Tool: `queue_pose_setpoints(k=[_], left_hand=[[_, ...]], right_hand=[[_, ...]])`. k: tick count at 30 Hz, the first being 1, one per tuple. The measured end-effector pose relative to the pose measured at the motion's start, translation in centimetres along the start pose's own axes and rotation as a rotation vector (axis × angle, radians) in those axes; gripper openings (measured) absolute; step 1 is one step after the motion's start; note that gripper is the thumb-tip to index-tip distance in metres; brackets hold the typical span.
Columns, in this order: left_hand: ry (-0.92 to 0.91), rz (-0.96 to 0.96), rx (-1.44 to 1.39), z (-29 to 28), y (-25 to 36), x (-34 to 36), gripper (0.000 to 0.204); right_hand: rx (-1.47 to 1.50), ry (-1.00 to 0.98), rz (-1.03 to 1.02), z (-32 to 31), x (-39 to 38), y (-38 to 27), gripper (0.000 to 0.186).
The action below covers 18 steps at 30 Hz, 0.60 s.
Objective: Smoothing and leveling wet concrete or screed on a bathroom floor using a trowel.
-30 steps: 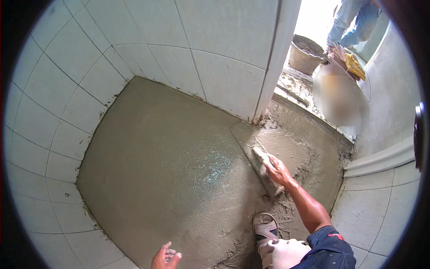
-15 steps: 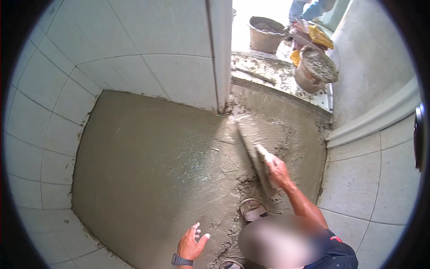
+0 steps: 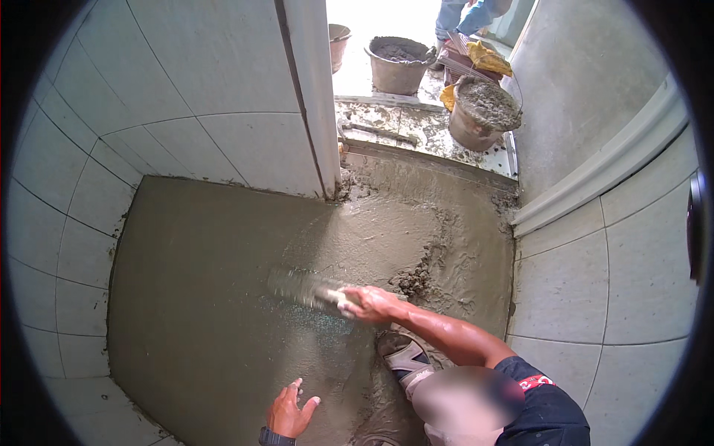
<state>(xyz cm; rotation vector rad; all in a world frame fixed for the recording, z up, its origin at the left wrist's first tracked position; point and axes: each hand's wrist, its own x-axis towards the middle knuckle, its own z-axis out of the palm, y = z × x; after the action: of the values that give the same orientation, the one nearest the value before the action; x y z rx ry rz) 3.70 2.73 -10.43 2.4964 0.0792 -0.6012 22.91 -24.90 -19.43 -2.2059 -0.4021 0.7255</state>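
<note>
Head view: right hand [image 3: 368,305], center of frame, fingers wrapped around the pale handle of a trowel [image 3: 301,288]; grasp closed, exact finger placement partly hidden. Blade motion-blurred, pointing left, over wet cement [image 3: 193,275] at mid-frame; full contact along blade can't be told. Left hand [image 3: 290,412], lower center, unclenched, fingers loosely spread and slightly bent, thumb apart, over the cement; touching or not, can't tell. Dark watch [image 3: 277,437] on left wrist, bottom edge. Sandal [image 3: 405,355] just below right forearm. Mortar-filled bucket [image 3: 470,132], upper right.
</note>
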Motion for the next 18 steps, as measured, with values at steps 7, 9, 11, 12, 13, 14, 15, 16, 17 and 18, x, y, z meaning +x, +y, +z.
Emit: queue_pose_setpoints(k=[7,9,11,12,13,14,15,16,17,18], left_hand=[[-0.095,-0.038,-0.142,1.7,1.1,-0.1,0.056],[-0.132,-0.033,-0.138,2.8,1.4,0.1,0.056],[-0.2,-0.042,-0.156,3.1,2.6,0.5,0.055],[-0.187,-0.052,-0.153,3.3,2.2,0.4,0.055],[-0.181,-0.049,-0.13,3.6,1.8,0.2,0.055],[-0.179,-0.042,-0.107,3.8,1.7,0.1,0.054],[-0.179,-0.046,-0.104,3.7,1.9,0.3,0.054],[-0.187,-0.039,-0.115,3.5,2.4,0.7,0.054],[-0.195,-0.035,-0.124,3.3,2.7,0.9,0.054],[-0.205,-0.033,-0.116,3.3,3.1,1.1,0.054]], right_hand=[[-0.04,0.193,0.089,-3.9,-0.7,3.0,0.05],[0.282,0.254,0.197,-4.8,-4.7,5.7,0.048],[0.138,0.642,0.072,-4.9,-9.7,10.8,0.044],[0.182,0.698,0.164,-4.9,-11.9,11.9,0.043],[0.226,0.75,0.264,-5.2,-14.1,12.6,0.043],[0.285,0.753,0.441,-5.7,-16.2,12.7,0.043],[0.343,0.756,0.621,-6.3,-17.8,12.9,0.043],[0.345,0.761,0.627,-6.7,-19.1,13.4,0.043],[0.265,0.829,0.553,-6.9,-20.2,13.9,0.044],[0.185,0.897,0.483,-6.8,-21.2,14.4,0.045]])
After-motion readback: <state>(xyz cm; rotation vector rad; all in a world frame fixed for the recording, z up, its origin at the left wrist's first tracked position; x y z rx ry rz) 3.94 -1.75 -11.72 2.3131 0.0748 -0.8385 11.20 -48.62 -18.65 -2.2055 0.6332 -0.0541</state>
